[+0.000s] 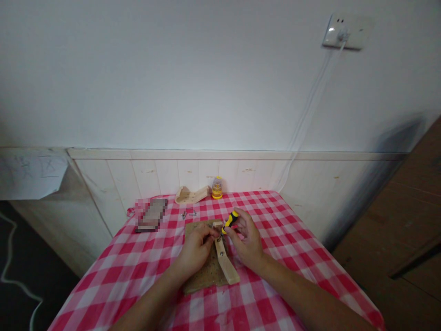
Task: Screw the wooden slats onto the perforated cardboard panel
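Note:
A brown board [203,273] lies on the red and white checked tablecloth [138,271]. On it rests a pale wooden strip [225,262] with screws in it. My right hand [246,241] grips a yellow and black screwdriver [230,221], its tip pointing down at the strip's far end. My left hand [195,248] is closed, fingers pinched at the strip's far end beside the screwdriver tip; what it pinches is too small to make out.
A curved wooden piece [191,195] and a small yellow jar [217,187] stand at the table's far edge by the wall panelling. Loose screws [189,213] lie behind the board. A blurred dark object [150,214] sits at far left. A white cable [310,105] hangs from a wall socket [344,32].

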